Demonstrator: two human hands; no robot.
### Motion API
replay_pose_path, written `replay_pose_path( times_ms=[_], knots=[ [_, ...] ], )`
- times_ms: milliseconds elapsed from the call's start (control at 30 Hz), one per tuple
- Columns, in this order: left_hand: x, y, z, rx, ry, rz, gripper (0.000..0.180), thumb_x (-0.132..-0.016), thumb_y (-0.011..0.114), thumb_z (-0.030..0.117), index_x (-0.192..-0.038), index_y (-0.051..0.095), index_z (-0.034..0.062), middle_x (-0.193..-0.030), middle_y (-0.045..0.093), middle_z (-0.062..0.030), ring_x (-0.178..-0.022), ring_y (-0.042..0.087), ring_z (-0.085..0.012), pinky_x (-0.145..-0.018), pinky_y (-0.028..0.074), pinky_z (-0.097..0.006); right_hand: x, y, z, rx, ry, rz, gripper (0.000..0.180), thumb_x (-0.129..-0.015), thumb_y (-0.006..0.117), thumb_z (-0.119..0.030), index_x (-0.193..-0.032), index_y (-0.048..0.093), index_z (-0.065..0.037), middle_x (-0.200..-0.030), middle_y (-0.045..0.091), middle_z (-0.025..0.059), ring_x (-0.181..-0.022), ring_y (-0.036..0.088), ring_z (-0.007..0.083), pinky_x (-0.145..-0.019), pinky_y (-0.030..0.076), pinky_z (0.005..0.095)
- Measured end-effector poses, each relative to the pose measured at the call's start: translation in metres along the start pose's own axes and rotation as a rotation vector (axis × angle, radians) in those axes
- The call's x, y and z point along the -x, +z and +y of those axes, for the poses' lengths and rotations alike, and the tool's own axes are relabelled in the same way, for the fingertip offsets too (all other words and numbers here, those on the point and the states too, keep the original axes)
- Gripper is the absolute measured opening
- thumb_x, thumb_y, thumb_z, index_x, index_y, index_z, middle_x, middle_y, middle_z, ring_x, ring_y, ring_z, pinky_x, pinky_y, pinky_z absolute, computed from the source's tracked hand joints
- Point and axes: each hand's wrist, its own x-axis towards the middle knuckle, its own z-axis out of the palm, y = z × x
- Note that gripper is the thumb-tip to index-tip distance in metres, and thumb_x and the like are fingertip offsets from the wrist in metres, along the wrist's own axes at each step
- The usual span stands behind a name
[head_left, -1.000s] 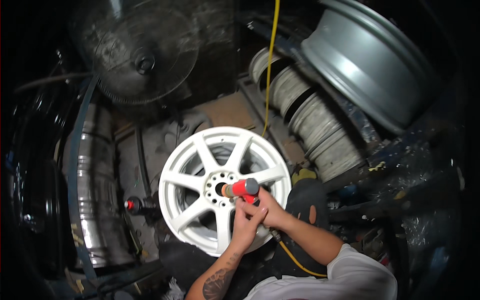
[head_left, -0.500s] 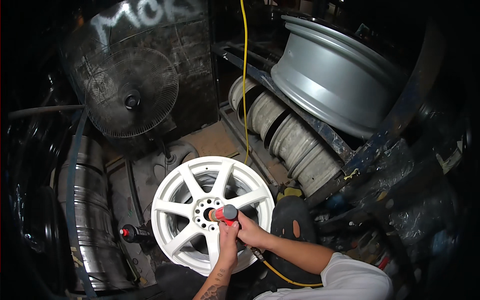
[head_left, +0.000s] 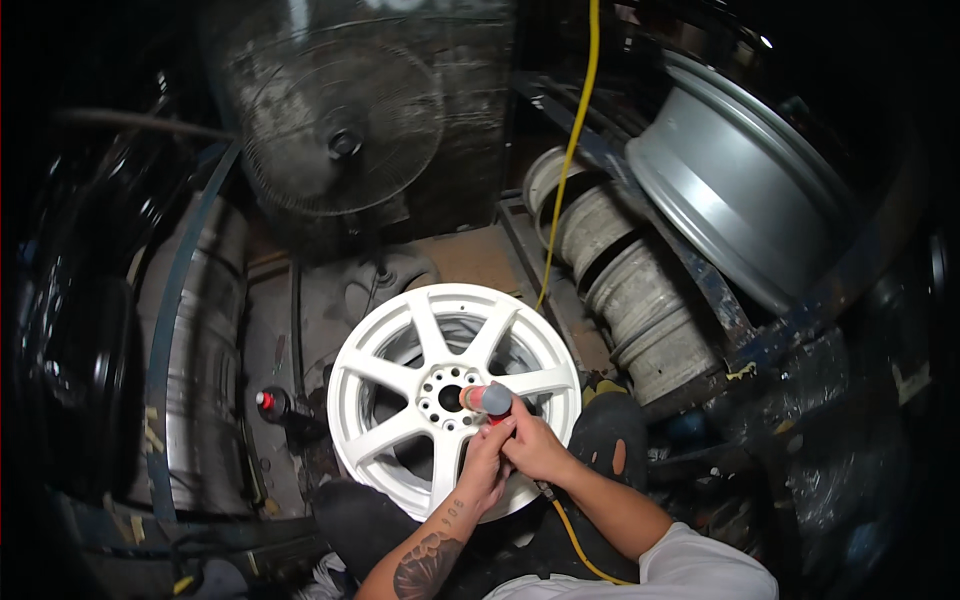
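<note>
**White alloy wheel under a hand tool in a dim workshop**

Bare metal shows at far left, where a dull steel rim (head_left: 205, 330) lies beside a small black can with a red cap (head_left: 272, 403). A dusty pedestal fan (head_left: 340, 135) stands behind. At centre a white seven-spoke wheel (head_left: 452, 395) lies face up. The left hand (head_left: 484, 468), forearm tattooed, curls around the red body of a small power tool (head_left: 487, 399), and the right hand (head_left: 535, 448) closes over it from the other side; the tool's grey head sits at the wheel's hub, just beside the centre bore. A yellow cable (head_left: 570, 150) hangs above. Further right lie stacked worn rims (head_left: 630, 290) and a large silver wheel (head_left: 735, 190), tilted.
</note>
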Motion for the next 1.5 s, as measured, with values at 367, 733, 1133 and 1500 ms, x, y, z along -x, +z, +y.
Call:
replay_pose_path(
  times_ms=[367, 733, 1133, 1500],
  knots=[
    [-0.016, -0.018, -0.002, 0.155, -0.006, -0.140, 0.025, -0.106, 0.063, 0.035, -0.120, 0.060, 0.0147, -0.120, 0.066, -0.0007, -0.109, 0.064, -0.0141, -0.087, 0.049, -0.035, 0.000, -0.010, -0.011, -0.369, 0.145, 0.027, 0.065, -0.100, 0.071, -0.013, -0.158, 0.044, -0.003, -0.129, 0.069, 0.0089, -0.110, 0.066, 0.0153, -0.094, 0.054, 0.0301],
    [0.011, 0.009, -0.034, -0.099, 0.014, 0.098, 0.044, -0.108, 0.059, 0.041, -0.144, 0.052, 0.0164, -0.132, 0.061, -0.0002, -0.122, 0.056, -0.0114, -0.098, 0.047, -0.036, -0.011, -0.023, -0.003, -0.411, 0.052, 0.283, 0.044, -0.102, 0.069, -0.012, -0.143, 0.056, -0.001, -0.098, 0.066, 0.0021, -0.071, 0.059, 0.0064, -0.062, 0.049, 0.0241],
    [0.025, 0.013, -0.037, 0.154, -0.025, 0.187, 0.089, -0.096, 0.073, 0.051, -0.158, 0.021, 0.0130, -0.152, 0.043, -0.0128, -0.141, 0.048, -0.0258, -0.108, 0.046, -0.050, -0.005, 0.010, -0.013, -0.157, 0.288, -0.258, 0.053, -0.100, 0.075, -0.025, -0.145, 0.056, -0.004, -0.113, 0.068, 0.0052, -0.099, 0.060, 0.0132, -0.089, 0.050, 0.0292],
    [0.033, 0.013, -0.025, 0.360, -0.027, 0.324, 0.099, -0.094, 0.062, 0.064, -0.165, 0.012, 0.0164, -0.162, 0.032, -0.0128, -0.149, 0.038, -0.0271, -0.113, 0.039, -0.055, -0.031, 0.031, -0.035, 0.181, 0.250, -0.510, 0.050, -0.101, 0.073, -0.033, -0.139, 0.056, -0.005, -0.099, 0.072, 0.0116, -0.085, 0.067, 0.0194, -0.080, 0.054, 0.0340]
  ],
)
